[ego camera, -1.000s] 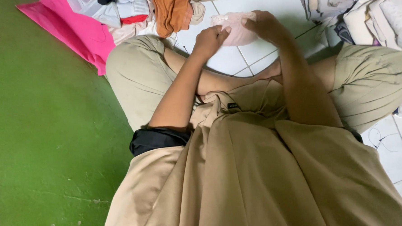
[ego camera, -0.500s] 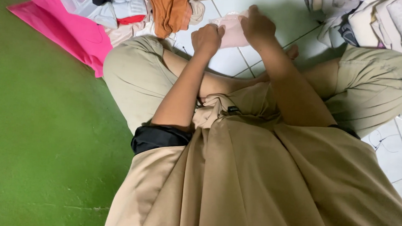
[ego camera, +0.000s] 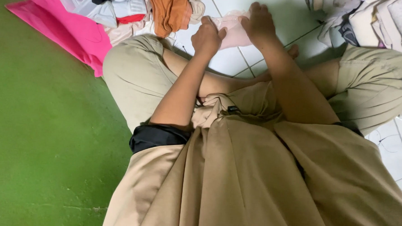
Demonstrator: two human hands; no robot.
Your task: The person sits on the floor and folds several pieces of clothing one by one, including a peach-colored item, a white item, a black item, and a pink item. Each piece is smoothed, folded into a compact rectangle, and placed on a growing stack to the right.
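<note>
Left hand point(ego camera: 207, 36) and right hand point(ego camera: 259, 24) each grip the pale pink cloth point(ego camera: 234, 32); fingertips hidden beneath.

Both arms stretched forward over crossed legs, left hand point(ego camera: 207, 36) curled in a loose fist, fingers pinched, right hand point(ego camera: 258, 24) palm down, fingers spread forward, hands near each other

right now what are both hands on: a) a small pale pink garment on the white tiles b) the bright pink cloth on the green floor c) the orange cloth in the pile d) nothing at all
a, the left hand and right hand both grip the pale pink garment lying on the white tiled floor in front of the crossed legs.
</note>
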